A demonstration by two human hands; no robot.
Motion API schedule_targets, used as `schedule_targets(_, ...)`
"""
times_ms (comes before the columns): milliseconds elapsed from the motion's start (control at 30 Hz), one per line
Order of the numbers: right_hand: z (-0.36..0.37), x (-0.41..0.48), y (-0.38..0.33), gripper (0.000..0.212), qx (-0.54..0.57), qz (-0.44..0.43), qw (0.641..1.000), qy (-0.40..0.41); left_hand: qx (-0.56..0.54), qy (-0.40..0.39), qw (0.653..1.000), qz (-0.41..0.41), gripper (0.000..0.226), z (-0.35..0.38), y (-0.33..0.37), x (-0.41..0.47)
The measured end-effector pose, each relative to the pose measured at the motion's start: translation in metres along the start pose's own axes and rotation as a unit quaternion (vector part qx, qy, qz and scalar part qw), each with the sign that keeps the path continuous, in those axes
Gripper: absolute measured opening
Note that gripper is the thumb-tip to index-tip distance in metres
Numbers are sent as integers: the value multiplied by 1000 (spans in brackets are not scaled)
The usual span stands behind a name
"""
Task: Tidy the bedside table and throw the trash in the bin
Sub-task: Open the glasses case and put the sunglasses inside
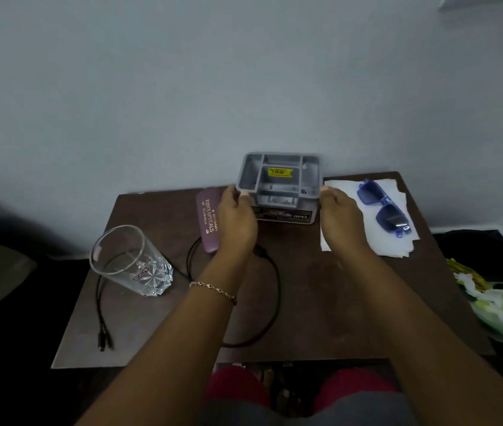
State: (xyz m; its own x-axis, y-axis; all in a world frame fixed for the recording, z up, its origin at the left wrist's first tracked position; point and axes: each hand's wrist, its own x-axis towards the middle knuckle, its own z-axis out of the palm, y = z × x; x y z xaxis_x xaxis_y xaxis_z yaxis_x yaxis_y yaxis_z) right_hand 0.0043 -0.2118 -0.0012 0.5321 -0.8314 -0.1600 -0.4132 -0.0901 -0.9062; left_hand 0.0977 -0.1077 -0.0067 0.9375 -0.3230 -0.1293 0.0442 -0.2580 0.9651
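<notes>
A grey plastic organiser (pixel 278 182) with several compartments and a yellow sticker stands at the back of the brown bedside table (pixel 321 302), against the wall. My left hand (pixel 236 218) grips its left side and my right hand (pixel 341 218) grips its right side. A purple spectacle case (pixel 208 222) lies just left of my left hand. Blue sunglasses (pixel 384 207) rest on white tissue paper (pixel 379 241) at the back right. A clear glass (pixel 130 261) stands at the left. A black cable (pixel 271 302) loops across the middle, partly under my left arm.
A bin lined with a clear bag (pixel 502 305) holding yellow and white scraps sits on the floor to the right of the table. A dark cloth lies behind it. The cable's plugs (pixel 105 341) lie near the table's front left corner.
</notes>
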Motion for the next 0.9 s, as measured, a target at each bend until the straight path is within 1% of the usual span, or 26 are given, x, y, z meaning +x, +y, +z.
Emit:
schedule_targets(100, 4, 3, 5, 34, -34, -25, 999, -4, -29, 6, 1000, -4, 41, 0, -19, 0)
schedule_targets(267, 5, 3, 7, 33, -53, -35, 998, -16, -52, 17, 998, -17, 48, -7, -21, -24)
schedule_targets(333, 7, 0, 7, 32, -42, -32, 998, -19, -47, 18, 999, -16, 46, -9, -20, -29)
schedule_targets(367, 7, -2, 7, 34, -43, -27, 999, -14, -48, 20, 999, -17, 43, -11, -19, -31)
schedule_targets(467, 4, -18, 14, 40, -36, -28, 998, 33, -28, 39, 999, -4, 36, -24, -14, -44)
schedule_targets(533, 4, -38, 23, 32, -27, -39, 998, 43, 19, 42, 999, 27, 31, -41, -18, -57)
schedule_targets(600, 12, -63, 29, 26, -52, -43, 998, -6, 132, 15, 988, 74, 31, -57, -32, -70)
schedule_targets(667, 30, -84, 37, 33, -115, -47, 990, -71, 277, -23, 953, 119, 37, -67, -52, -78)
schedule_targets(733, 48, -101, 39, 46, -194, -67, 971, -119, 375, -42, 917, 127, 40, -72, -69, -81)
schedule_targets(800, 61, -112, 35, 47, -242, -107, 955, -133, 412, -37, 904, 110, 34, -72, -77, -80)
schedule_targets(900, 71, -120, 34, 43, -248, -138, 948, -141, 391, -35, 914, 103, 24, -71, -80, -78)
